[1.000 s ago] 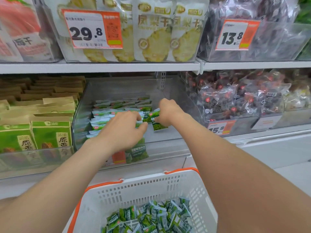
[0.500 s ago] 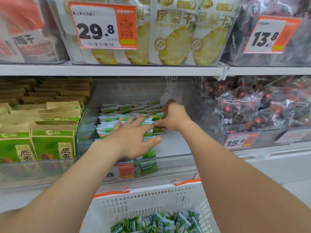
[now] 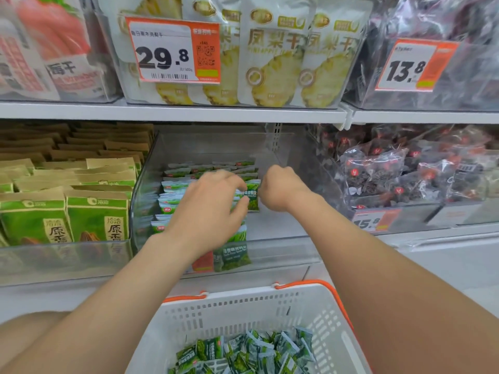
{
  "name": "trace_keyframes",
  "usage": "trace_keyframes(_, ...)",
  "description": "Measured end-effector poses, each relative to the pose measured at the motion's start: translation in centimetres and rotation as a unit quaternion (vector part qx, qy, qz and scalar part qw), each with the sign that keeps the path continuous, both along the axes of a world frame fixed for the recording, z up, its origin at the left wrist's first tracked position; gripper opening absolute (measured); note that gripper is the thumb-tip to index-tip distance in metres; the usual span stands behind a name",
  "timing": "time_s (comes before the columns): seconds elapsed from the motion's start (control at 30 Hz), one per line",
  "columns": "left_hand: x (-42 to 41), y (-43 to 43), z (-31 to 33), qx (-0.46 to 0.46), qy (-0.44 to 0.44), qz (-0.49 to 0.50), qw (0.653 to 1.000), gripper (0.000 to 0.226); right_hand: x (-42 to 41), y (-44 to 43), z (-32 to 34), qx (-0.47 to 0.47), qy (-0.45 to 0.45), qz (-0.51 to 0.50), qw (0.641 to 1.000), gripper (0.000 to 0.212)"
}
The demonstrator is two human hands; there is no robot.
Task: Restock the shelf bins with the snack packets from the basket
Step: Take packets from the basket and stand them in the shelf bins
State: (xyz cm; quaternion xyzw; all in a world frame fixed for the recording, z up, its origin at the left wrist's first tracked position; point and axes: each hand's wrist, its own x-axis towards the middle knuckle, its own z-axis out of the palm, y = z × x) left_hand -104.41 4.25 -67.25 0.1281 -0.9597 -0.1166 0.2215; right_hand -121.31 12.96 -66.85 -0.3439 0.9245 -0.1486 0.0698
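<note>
Fingers point(image 3: 267, 182) of the right hand point(image 3: 280, 188) are curled tight and pinch the right edge of one green snack packet point(image 3: 253, 197). It stands upright inside the clear bin point(image 3: 283, 228) on the middle shelf, at the right end of the packet rows point(image 3: 172, 201) lined up there. At nine o'clock from that packet the left hand point(image 3: 208, 211) lies palm down over the rows, its fingers bent downward and blurred and its thumb tip touching the packet's left edge; whether those fingers grip anything cannot be told. At six o'clock from the left hand a sample packet point(image 3: 232, 256) lies flat against the bin's front wall, beside an orange tag partly hidden by the wrist. Lower still, at six o'clock in the view, sits the white basket point(image 3: 243, 309) with its orange handle point(image 3: 324, 286), holding a loose heap of green packets point(image 3: 243, 352). At nine o'clock from the bin, green and brown boxes point(image 3: 97, 214) stand in rows. At three o'clock, dark wrapped snacks point(image 3: 378, 174) fill a neighbouring bin above a price tag reading 15.8 point(image 3: 374, 221). On the upper shelf at twelve o'clock, pale pineapple pouches point(image 3: 272, 63) stand beside a tag reading 29.8 point(image 3: 172, 51). At two o'clock a tag reading 13.8 point(image 3: 410, 66) fronts dark bags, and at ten o'clock stand red and white pouches point(image 3: 54, 49).
</note>
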Motion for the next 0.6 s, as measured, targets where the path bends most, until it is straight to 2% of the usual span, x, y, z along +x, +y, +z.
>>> trace_keyframes(0.1, 2.2, 2.7, 0.8, -0.022, 0.116, -0.039, 0.992, 0.012, 2.1, 2.0, 1.9, -0.049, 0.09, 0.047, 0.994, 0.009)
trace_keyframes(0.17, 4.0, 4.6, 0.8, -0.019, 0.1, -0.026, 0.994, 0.021, 4.6, 4.0, 3.0, -0.072, 0.154, 0.081, 0.982, 0.014)
trace_keyframes(0.23, 5.6, 6.4, 0.4, -0.007, -0.001, -0.008, 1.0, 0.034, 7.6, 6.5, 3.9, -0.08, 0.186, 0.116, 0.972, 0.014)
trace_keyframes(0.3, 6.5, 7.8, -1.0, -0.02, -0.149, -0.028, 0.988, 0.036, 10.4, 8.7, 4.2, -0.057, 0.188, 0.15, 0.969, 0.016)
trace_keyframes(0.43, 7.7, 9.7, -5.2, -0.027, -0.409, -0.114, 0.905, 0.025, 14.4, 11.9, 2.6, 0.078, 0.153, 0.22, 0.96, 0.022)
trace_keyframes(0.5, 8.0, 10.1, -8.0, -0.029, -0.484, -0.137, 0.864, 0.03, 15.3, 13.2, 0.6, 0.156, 0.118, 0.254, 0.947, 0.033)
trace_keyframes(0.6, 8.0, 10.2, -12.0, -0.029, -0.556, -0.144, 0.818, 0.035, 15.6, 14.8, -3.0, 0.245, 0.064, 0.28, 0.926, 0.032)
